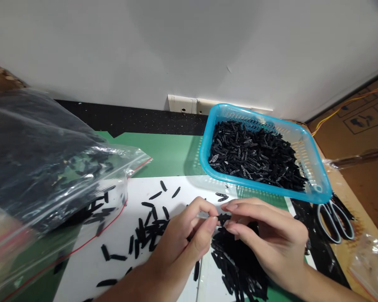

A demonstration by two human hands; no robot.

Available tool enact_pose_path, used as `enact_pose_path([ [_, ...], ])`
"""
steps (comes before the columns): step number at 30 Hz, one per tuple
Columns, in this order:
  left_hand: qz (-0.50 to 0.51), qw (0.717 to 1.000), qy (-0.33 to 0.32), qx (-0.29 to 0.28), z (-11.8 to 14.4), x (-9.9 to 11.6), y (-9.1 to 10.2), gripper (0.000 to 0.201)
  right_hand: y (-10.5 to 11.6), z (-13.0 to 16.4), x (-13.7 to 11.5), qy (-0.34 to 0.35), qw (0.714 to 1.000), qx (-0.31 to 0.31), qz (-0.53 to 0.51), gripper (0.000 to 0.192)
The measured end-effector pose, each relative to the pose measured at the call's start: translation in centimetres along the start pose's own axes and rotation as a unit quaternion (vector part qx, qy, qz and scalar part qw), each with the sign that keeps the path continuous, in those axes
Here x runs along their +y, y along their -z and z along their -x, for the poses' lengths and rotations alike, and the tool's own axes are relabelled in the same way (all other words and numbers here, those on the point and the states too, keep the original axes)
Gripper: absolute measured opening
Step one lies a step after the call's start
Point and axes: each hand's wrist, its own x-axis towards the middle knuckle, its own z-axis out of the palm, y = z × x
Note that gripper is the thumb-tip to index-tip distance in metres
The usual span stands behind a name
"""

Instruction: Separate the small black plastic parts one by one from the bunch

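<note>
Head view, hands: the left hand (pixel 182 241) and the right hand (pixel 267 239) meet near the middle of the white sheet (pixel 119 239), fingertips facing each other.
Left hand: its thumb and forefinger are pinched on one end of a small black piece (pixel 223 217); the other fingers are curled under.
Right hand: its fingertips close on the other end of the same small black piece, so both hands grip it between them, just above the sheet.
Below the hands: a dense heap of black pieces (pixel 239 264) lies under the right hand, on the sheet.
Left of the hands: loose black pieces (pixel 145 235) are scattered singly and in a small cluster over the sheet.
Far left: a clear zip bag (pixel 50 167) with a red seal line holds many more black pieces; its mouth lies on the sheet's edge.
Behind the hands: a blue basket (pixel 318 184) stands tilted, filled with black pieces.
Right side: scissors (pixel 335 220) lie just beside the basket's near corner, on a dark patch.
Surface: a green mat (pixel 166 151) shows beyond the sheet.
</note>
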Motion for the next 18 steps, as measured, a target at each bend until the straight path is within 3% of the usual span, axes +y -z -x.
enact_pose_path([
  [7, -0.029, 0.999, -0.016, 0.012, 0.09, 0.1, 0.03, 0.042, 0.16, -0.49, -0.09, -0.029, 0.999, -0.017, 0.014, 0.013],
  [18, -0.009, 1.0, -0.02, 0.002, 0.06, 0.02, 0.04, 0.041, 0.32, -0.28, 0.12, -0.016, 1.0, -0.021, 0.017, 0.018],
])
